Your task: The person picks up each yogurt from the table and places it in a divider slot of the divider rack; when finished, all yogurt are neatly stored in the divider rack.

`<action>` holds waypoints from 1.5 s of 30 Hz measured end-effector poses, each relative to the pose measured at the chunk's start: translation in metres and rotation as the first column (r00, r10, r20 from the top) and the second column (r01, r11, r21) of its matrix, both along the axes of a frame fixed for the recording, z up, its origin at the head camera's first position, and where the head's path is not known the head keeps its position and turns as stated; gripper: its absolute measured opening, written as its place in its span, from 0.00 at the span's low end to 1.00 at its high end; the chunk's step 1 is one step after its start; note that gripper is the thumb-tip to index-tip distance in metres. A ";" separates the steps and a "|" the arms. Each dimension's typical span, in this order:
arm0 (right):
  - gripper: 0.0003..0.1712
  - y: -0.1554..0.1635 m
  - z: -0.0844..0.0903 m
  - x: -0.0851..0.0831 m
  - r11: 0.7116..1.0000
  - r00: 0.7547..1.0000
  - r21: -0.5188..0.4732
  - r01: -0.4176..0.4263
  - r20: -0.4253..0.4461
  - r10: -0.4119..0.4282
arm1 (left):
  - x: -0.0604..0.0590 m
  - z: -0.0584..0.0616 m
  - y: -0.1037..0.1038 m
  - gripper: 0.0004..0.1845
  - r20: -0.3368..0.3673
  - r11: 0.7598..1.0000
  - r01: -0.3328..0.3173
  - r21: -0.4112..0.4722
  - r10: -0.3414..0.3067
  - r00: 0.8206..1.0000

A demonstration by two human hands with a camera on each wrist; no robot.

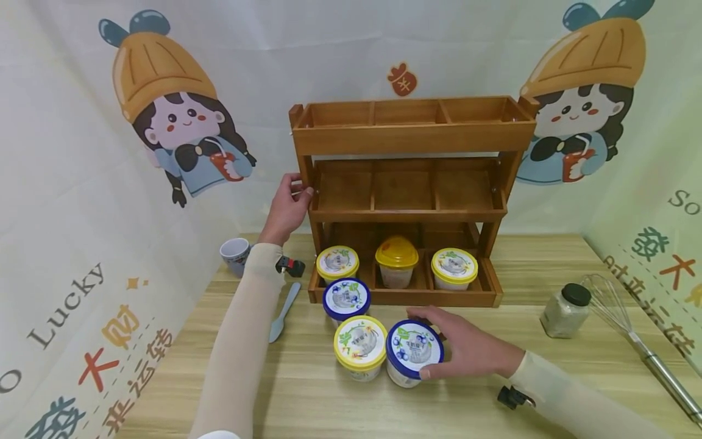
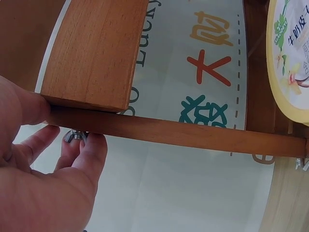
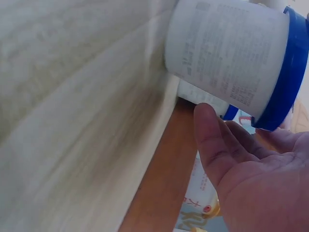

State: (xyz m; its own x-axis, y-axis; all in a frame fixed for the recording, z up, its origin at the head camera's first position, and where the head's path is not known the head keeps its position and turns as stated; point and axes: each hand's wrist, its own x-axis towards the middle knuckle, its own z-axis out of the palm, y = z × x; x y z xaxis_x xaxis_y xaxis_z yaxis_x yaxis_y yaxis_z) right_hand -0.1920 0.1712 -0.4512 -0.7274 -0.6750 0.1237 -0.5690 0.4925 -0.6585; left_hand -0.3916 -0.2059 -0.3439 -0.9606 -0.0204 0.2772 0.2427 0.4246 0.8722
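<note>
Both hands are busy: the left hand [image 1: 286, 207] grips the left upright of the wooden rack [image 1: 411, 137] at centre frame, thumb and fingers curled round the post, while the right hand [image 1: 466, 347] curls round the blue-lidded tub [image 1: 414, 352] standing on the table [image 1: 493, 402] at lower centre. Just left of that tub, touching it, stands a yellow-lidded tub [image 1: 360, 346], with another blue-lidded tub [image 1: 346, 300] behind them, against the rack's bottom shelf.

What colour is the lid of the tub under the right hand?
Blue rim with a white printed top, on the tub the right hand grips; clearest in the head view.
</note>
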 end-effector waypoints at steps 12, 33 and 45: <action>0.65 0.000 -0.006 0.005 1.000 1.000 0.008 0.009 0.000 -0.009 | 0.002 0.002 0.001 0.25 0.010 1.000 0.001 -0.004 -0.001 1.000; 0.62 0.022 0.040 -0.011 0.991 0.981 -0.094 0.099 -0.155 -0.113 | 0.005 0.004 0.001 0.25 0.012 1.000 -0.004 -0.010 0.004 1.000; 0.60 0.031 0.075 -0.022 0.975 0.959 -0.107 0.196 -0.188 -0.214 | 0.005 0.003 0.001 0.25 0.015 1.000 -0.007 -0.006 0.007 1.000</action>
